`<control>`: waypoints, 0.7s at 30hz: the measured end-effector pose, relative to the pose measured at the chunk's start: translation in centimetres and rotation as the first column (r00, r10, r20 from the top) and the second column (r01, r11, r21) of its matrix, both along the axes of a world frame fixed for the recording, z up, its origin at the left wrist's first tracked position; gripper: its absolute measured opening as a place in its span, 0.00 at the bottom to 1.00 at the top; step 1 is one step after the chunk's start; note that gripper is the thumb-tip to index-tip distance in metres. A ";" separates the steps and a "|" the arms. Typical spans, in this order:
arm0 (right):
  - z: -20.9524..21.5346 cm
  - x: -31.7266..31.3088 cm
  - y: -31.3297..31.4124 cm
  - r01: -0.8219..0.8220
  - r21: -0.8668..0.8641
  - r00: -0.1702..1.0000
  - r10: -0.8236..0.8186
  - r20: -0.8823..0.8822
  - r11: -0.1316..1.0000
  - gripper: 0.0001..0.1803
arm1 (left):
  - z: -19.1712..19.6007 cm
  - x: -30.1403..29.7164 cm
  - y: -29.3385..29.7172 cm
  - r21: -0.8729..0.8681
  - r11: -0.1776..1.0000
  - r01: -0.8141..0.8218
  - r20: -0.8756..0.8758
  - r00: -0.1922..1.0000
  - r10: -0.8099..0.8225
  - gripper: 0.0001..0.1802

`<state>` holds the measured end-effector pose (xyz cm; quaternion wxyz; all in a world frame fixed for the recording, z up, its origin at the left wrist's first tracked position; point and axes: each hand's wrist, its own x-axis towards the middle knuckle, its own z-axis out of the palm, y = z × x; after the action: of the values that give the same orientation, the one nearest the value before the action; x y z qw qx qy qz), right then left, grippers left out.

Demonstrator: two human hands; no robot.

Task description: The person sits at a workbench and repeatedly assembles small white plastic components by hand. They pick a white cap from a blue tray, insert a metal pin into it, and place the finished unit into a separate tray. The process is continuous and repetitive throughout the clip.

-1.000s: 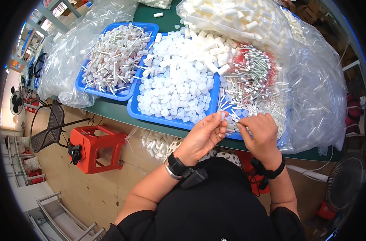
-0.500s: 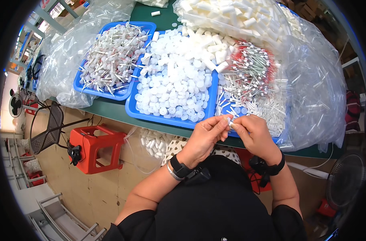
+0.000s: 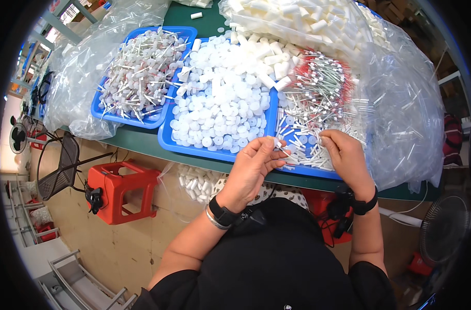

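My left hand (image 3: 251, 170) pinches a small whitish plastic part with a thin stem (image 3: 281, 145) between thumb and forefinger, over the front edge of the trays. My right hand (image 3: 347, 159) is apart from it, low over the right blue tray (image 3: 318, 172), thumb and forefinger drawn together. What lies between those fingertips, if anything, is too small to make out. Short white tubes (image 3: 300, 155) lie loose under and around that hand. Behind them is a bundle of thin red-and-white wired pieces (image 3: 326, 77). The middle blue tray (image 3: 194, 150) is heaped with translucent round discs (image 3: 214, 116).
The left blue tray (image 3: 97, 109) holds many stemmed pieces with discs. White foam-like cylinders (image 3: 307, 20) fill a clear bag at the back. Plastic sheeting (image 3: 406, 119) lies at the right. A red stool (image 3: 119, 191) stands on the floor left, a fan (image 3: 444, 230) at right.
My hands were together at the small part; now they are apart. The left has drawn slightly left with the part, and the right has moved right and farther over the tube tray.
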<state>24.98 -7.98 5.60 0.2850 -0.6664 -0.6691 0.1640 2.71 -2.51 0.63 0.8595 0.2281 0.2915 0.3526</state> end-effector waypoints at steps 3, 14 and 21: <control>-0.7 0.8 -0.5 -0.084 0.021 0.969 0.077 0.233 0.996 0.04 | -0.3 -0.6 0.3 -0.043 0.999 0.024 0.042 0.999 -0.023 0.16; -2.5 0.7 0.1 -0.225 -0.014 0.840 0.201 0.504 0.974 0.02 | 0.7 0.2 0.1 -0.144 0.990 -0.007 0.074 0.997 0.018 0.14; 0.3 -1.0 -0.9 -0.073 -0.091 0.993 0.064 -0.097 0.993 0.04 | -0.2 -0.1 0.2 -0.160 0.987 -0.007 0.131 0.991 0.029 0.14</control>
<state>24.01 -8.93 5.87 0.2785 -0.6473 -0.6690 0.2363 2.65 -2.27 0.43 0.8892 0.1322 0.2627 0.3505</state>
